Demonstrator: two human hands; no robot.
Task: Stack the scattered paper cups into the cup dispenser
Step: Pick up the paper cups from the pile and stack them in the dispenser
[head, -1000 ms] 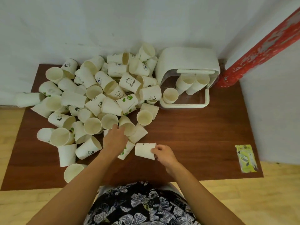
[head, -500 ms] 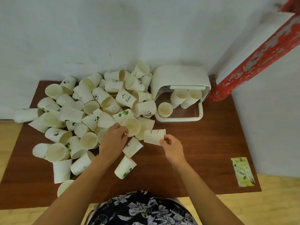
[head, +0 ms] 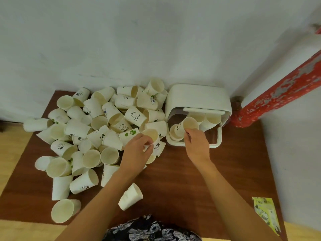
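Note:
A heap of several white paper cups (head: 97, 129) covers the left half of the brown table (head: 234, 164), most lying on their sides. The white cup dispenser (head: 198, 96) lies at the back right with its open front toward me and a few cups inside. My right hand (head: 197, 145) holds a cup (head: 188, 124) at the dispenser's mouth, set into another cup (head: 173, 134) there. My left hand (head: 137, 150) grips a cup (head: 152, 135) at the heap's right edge.
A red peeling pipe (head: 278, 94) slants up the wall just right of the dispenser. A yellow-green packet (head: 265, 213) lies at the table's front right corner. One loose cup (head: 131, 196) lies near the front edge between my arms.
My right hand has carried its cup from the table's front up into the dispenser's mouth. My left hand has moved right along the heap and taken hold of a cup.

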